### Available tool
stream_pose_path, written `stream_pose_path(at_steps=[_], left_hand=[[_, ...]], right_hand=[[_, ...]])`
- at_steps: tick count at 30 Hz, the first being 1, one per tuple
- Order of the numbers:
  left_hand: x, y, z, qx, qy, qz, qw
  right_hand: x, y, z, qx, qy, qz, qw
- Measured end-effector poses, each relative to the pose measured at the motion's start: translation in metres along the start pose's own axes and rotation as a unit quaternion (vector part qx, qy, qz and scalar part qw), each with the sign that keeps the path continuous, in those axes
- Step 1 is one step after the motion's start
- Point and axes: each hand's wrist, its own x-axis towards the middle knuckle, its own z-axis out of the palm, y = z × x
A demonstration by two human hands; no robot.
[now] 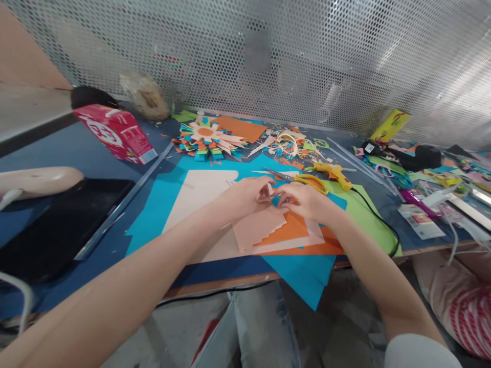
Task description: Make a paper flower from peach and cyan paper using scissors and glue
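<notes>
Left hand (249, 197) and right hand (303, 200) meet at mid-bench, fingertips pinched together on a small peach paper piece (270, 191). It is held just above a scalloped peach sheet (259, 228), which lies on an orange sheet (293, 230) and blue paper (161, 204). The dark blue bench (88, 153) is strewn with scraps, a paper flower (207, 135), yellow scissors (314, 182), a glue gun (332, 171) and a red carton (117, 133). A perforated metal screen (307, 61) closes off the back.

Short white sleeve (418, 352), grey-blue jeans (264, 327)
</notes>
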Motion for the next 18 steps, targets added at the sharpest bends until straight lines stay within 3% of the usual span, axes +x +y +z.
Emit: stream_pose_path(at_steps=[5, 18], left_hand=[[-0.0003, -0.0014, -0.0002, 0.010, -0.005, 0.015, 1.000], [0.0006, -0.0027, -0.0009, 0.029, -0.015, 0.012, 0.999]], right_hand=[[0.0026, 0.0048, 0.0028, -0.006, 0.048, -0.007, 0.999], [0.0074, 0.0034, 0.0077, -0.040, 0.020, 0.009, 0.999]])
